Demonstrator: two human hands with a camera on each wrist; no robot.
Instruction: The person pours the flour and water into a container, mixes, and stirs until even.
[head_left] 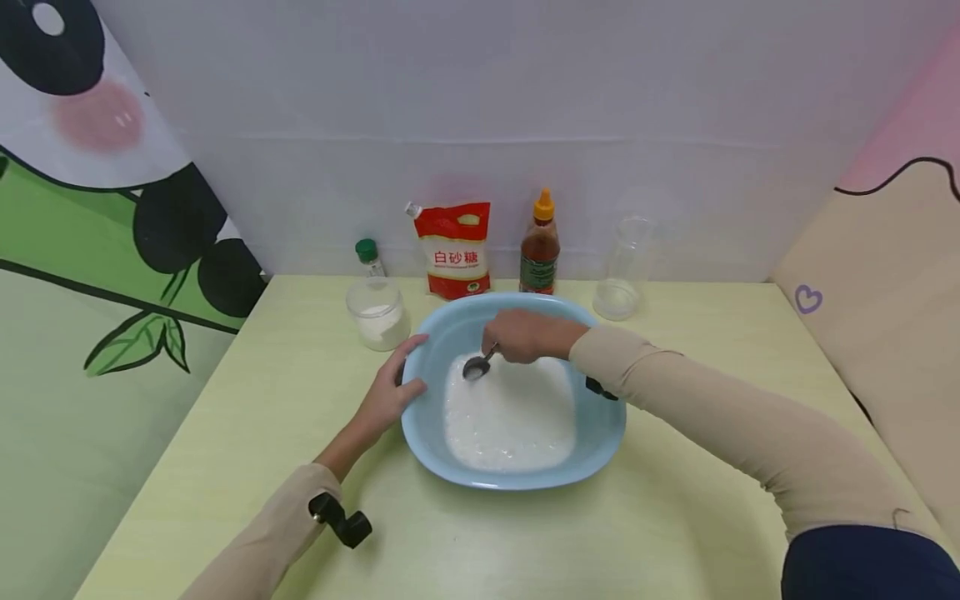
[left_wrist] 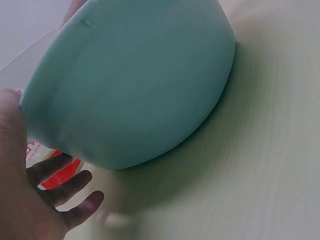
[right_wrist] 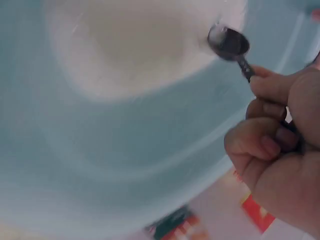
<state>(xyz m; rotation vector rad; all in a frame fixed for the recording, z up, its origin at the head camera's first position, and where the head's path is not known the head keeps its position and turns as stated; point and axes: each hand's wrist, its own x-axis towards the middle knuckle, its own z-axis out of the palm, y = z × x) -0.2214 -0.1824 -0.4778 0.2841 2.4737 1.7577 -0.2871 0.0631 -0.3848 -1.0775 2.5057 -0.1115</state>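
A light blue plastic basin [head_left: 426, 433] stands on the table with milky white liquid [head_left: 517, 425] in its bottom. My left hand [head_left: 390, 390] holds the basin's left rim; in the left wrist view its thumb [left_wrist: 10, 117] lies at the rim, and the other fingers spread beneath the outer side. Over the basin, my right hand [head_left: 521, 335] grips a small metal spoon [head_left: 476, 367] by its handle. In the right wrist view some white stuff clings to the spoon bowl [right_wrist: 229, 44], which is over the liquid; whether it touches cannot be told.
Behind the basin stand a green-capped shaker [head_left: 367, 251], a red and white sugar pouch [head_left: 455, 254] and a sauce bottle [head_left: 540, 250] with an orange cap. A clear jar of white powder [head_left: 379, 317] is left, a tall clear container [head_left: 622, 275] right. The table [head_left: 247, 400] meets a wall behind.
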